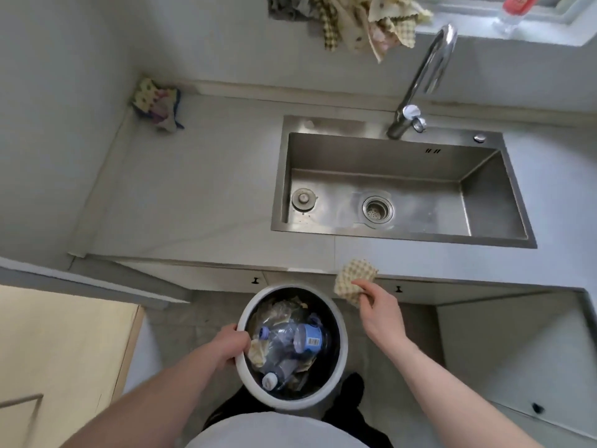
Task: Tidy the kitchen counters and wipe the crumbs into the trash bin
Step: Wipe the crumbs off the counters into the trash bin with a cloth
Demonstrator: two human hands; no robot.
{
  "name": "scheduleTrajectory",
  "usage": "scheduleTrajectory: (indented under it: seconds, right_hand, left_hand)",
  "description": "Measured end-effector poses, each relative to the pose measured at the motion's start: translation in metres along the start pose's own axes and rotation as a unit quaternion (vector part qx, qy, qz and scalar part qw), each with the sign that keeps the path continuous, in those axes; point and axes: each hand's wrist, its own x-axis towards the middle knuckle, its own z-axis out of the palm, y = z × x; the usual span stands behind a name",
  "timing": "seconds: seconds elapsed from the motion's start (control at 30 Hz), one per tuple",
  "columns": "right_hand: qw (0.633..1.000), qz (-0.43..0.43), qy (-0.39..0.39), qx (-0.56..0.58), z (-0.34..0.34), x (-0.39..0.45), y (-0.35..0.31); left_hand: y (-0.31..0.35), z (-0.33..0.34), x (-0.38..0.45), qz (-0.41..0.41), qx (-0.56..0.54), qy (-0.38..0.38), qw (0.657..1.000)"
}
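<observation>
My left hand (231, 345) grips the left rim of a round white trash bin (343, 337), held just below the counter's front edge. Inside the bin lie crushed plastic bottles with blue labels and crumpled wrappers. My right hand (376, 307) pinches a yellow checked cloth (350, 279) at the front edge of the grey counter (193, 195), just right of the bin and in front of the sink.
A steel sink (403, 236) with a tall faucet (423, 82) is set into the counter. A crumpled patterned cloth (156, 103) lies in the back left corner. Several cloths (365, 21) hang on the wall above. A plastic bottle (513, 11) stands on the windowsill.
</observation>
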Motion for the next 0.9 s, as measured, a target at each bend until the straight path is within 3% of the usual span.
scheduleTrajectory:
  seconds: [0.2, 0.47, 0.67, 0.9]
  right_hand:
    - [0.988, 0.121, 0.084, 0.056, -0.032, -0.077, 0.077]
    - [0.954, 0.223, 0.170, 0.110, -0.098, -0.136, 0.196]
    - [0.935, 0.270, 0.202, 0.112, -0.129, -0.134, 0.302]
    - [0.920, 0.308, 0.214, 0.113, -0.110, -0.081, 0.420]
  left_hand:
    - [0.017, 0.044, 0.012, 0.018, 0.099, -0.036, 0.994]
    - [0.054, 0.169, -0.006, 0.047, 0.144, -0.066, 0.986]
    - [0.076, 0.291, -0.004, 0.065, 0.132, -0.099, 0.984]
    - [0.094, 0.423, 0.070, 0.043, 0.173, -0.117, 0.977]
